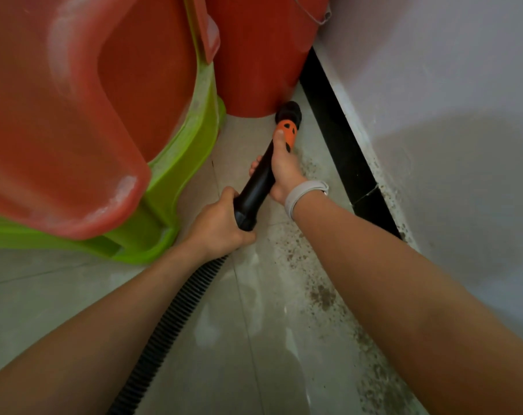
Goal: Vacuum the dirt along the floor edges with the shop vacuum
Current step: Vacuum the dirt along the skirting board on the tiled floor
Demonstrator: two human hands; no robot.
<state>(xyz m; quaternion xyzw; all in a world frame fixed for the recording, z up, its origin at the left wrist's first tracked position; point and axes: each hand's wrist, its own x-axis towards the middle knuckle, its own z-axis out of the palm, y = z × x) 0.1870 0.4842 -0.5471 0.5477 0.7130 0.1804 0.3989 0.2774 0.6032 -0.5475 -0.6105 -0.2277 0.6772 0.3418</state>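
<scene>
A: So, status? Near to far pls.

B: Closest to you: ribbed black hose [176, 313] runs up between your arms, flexible corrugated plastic. Pale glossy floor tiles [248, 369] w/ dark gritty specks [323, 295] scattered along the right side by the wall. That stretch isn't cleaned yet, by the look of it.

A: Grip?

B: Your left hand [221, 229] is clenched round the rear end of the black wand [254, 190], where the hose joins. Your right hand [284, 172] wraps the wand further fwd, thumb laid along the orange collar [287, 133]. Both firm, nothing slack. Pale wristband [303, 194] on the right wrist.

A: Nozzle?

B: Round black nozzle [288, 112] is down at the floor, right against the base of the red bucket [263, 55], near the black skirting [338, 139]. Can't tell if it's fully touching the tile.

A: Progress?

B: My read: early-mid. Tile around the nozzle looks fairly clean, but most visible dirt sits behind it along the skirting, plus mould-like spotting on the white wall [434, 115] base. Left: pull back along that edge. Red plastic chair [59, 115] stacked on a green one [176, 175] crowds your left, smooth, dusty, curved.
</scene>
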